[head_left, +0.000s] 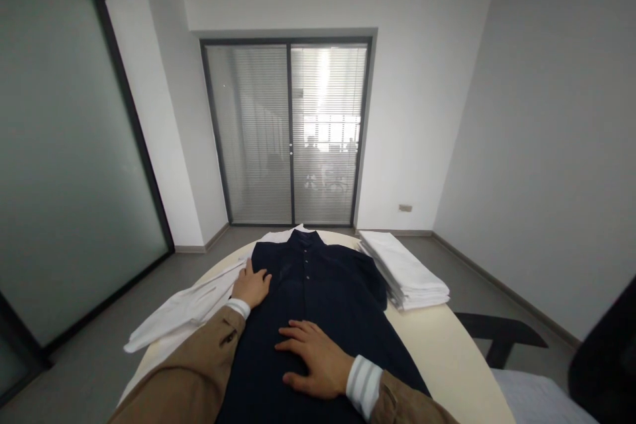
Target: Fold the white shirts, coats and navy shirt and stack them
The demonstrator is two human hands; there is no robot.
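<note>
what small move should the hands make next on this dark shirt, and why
Probably move the right hand to the right-side sleeve and fold it inward over the dark shirt. That sleeve juts out toward the white folded stack, while none juts out on the left, where the left hand rests at the shirt's edge.

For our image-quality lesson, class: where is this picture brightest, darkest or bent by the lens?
Head view: glare whitens the right pane of the grey-framed glass sliding doors; the navy short-sleeved shirt is dark, its folds faint; wide-angle distortion stretches the plain walls near the edges.
</note>
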